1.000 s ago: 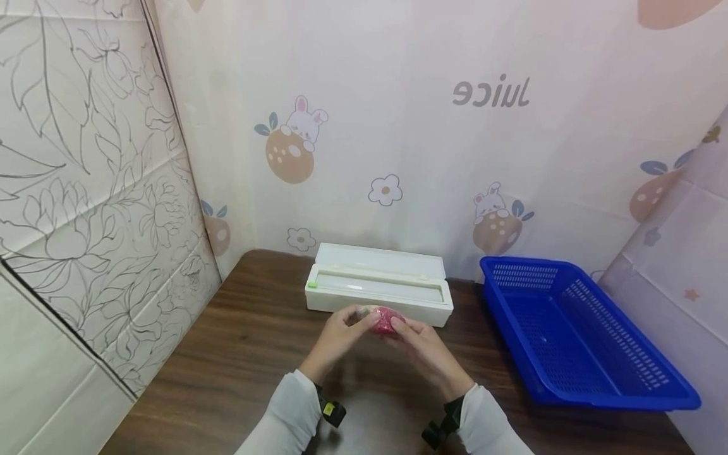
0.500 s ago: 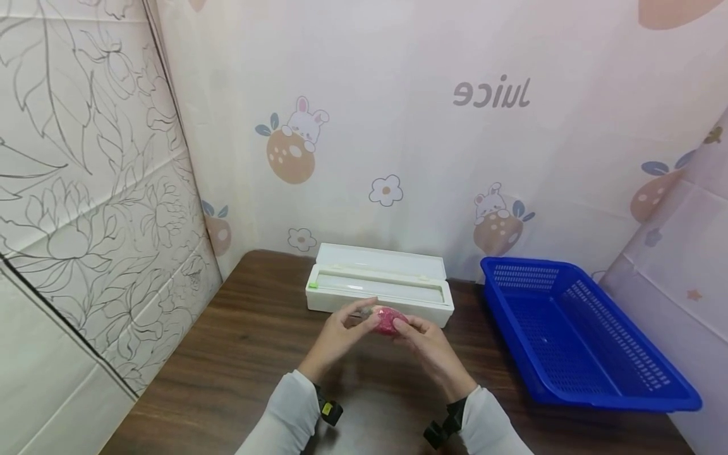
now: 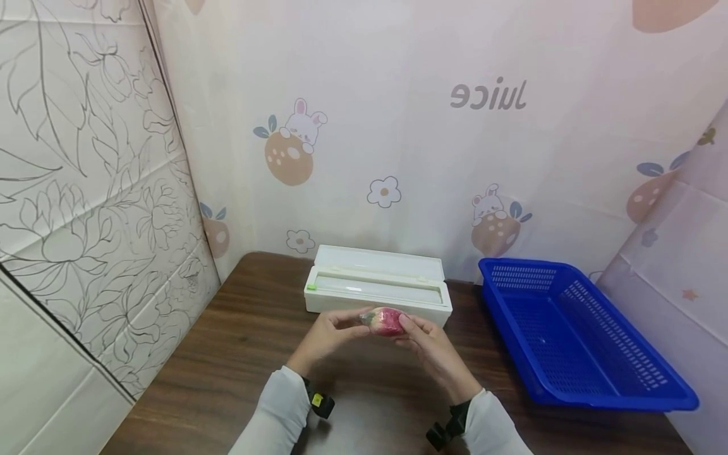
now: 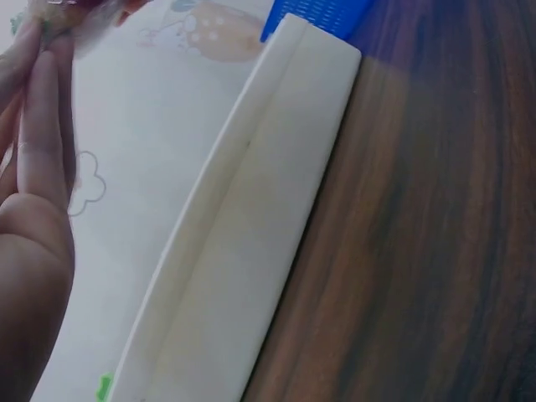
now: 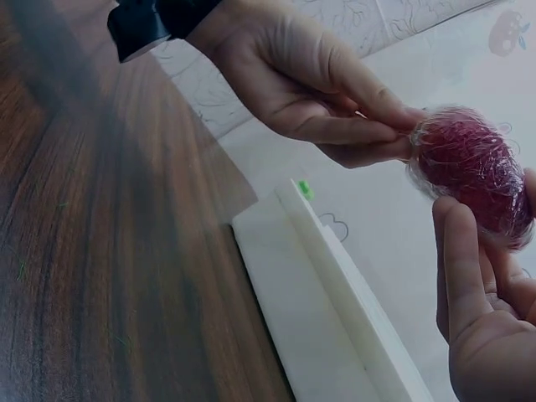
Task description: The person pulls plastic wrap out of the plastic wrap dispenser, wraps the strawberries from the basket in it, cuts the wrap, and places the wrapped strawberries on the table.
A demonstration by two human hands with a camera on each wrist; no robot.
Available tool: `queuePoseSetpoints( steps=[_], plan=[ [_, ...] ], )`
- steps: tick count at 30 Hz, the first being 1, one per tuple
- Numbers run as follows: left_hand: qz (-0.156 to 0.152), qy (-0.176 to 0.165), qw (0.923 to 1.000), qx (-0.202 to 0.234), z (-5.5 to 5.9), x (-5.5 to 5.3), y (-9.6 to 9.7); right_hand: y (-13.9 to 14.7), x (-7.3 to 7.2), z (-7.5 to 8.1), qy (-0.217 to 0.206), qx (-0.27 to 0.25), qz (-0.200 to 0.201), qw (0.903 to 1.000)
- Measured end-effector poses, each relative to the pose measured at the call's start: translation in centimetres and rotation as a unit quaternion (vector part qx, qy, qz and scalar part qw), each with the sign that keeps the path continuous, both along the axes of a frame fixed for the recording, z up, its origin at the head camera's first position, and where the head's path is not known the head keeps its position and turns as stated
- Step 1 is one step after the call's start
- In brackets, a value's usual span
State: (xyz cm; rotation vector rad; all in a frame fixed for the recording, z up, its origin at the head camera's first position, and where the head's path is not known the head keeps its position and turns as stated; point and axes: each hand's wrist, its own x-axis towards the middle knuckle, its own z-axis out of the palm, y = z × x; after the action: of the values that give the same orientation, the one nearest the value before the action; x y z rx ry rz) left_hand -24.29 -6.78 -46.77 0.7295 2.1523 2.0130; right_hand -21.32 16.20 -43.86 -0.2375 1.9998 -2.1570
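Observation:
A red, fruit-like item (image 3: 385, 321), pale and greenish at its left end, is held up in front of the white box, above the table. Clear plastic wrap covers it, crinkled and shiny in the right wrist view. My left hand (image 3: 325, 338) pinches the wrap at the item's left end between thumb and fingers. On the other side, my right hand (image 3: 435, 354) grips its body, thumb on the near face. The left wrist view catches only the item's lower edge, above my left fingers (image 4: 42, 126). The item's exact kind cannot be made out under the wrap.
Behind the hands sits a long white plastic-wrap dispenser box (image 3: 375, 303), its lid (image 3: 378, 258) raised and a green slider (image 3: 311, 287) at its left end. A blue perforated basket (image 3: 534, 373) stands on the right of the dark wooden table (image 3: 227, 360), near the patterned wall covering (image 3: 352, 126).
My left hand has shifted slightly left and its fingers have closed on the wrap at the item's end. More of the pale greenish end shows now. My right hand keeps its grip.

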Motion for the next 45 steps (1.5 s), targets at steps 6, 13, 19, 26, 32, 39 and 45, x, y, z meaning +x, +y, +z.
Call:
queuePoseSetpoints(
  steps=[6,13,19,26,32,39,45],
  plan=[
    [0.016,0.011,0.9998,-0.006,-0.3,-0.1,-0.2,-0.1,0.2,0.3,0.005,0.014,-0.003,0.9999],
    [-0.013,0.09,0.9956,-0.022,1.7,1.4,0.2,0.0,0.0,0.2,-0.009,0.031,0.01,0.9994],
    [0.013,0.159,0.9861,-0.046,3.6,2.6,0.3,0.2,-0.5,0.3,-0.041,0.014,0.035,0.9985],
    [0.013,0.163,0.9857,-0.041,3.7,2.8,0.4,0.3,-0.7,0.3,-0.101,-0.091,0.074,0.988],
    [0.034,0.149,0.9867,-0.057,1.8,1.6,0.5,0.0,-0.4,-0.1,-0.087,-0.106,0.05,0.9892],
    [0.051,0.128,0.9897,-0.04,0.4,0.4,0.2,0.0,-0.7,0.0,-0.051,-0.054,0.066,0.995],
    [0.048,0.127,0.989,-0.058,0.6,0.3,-0.1,0.7,-0.9,0.9,0.044,0.175,0.095,0.9791]
  ],
)
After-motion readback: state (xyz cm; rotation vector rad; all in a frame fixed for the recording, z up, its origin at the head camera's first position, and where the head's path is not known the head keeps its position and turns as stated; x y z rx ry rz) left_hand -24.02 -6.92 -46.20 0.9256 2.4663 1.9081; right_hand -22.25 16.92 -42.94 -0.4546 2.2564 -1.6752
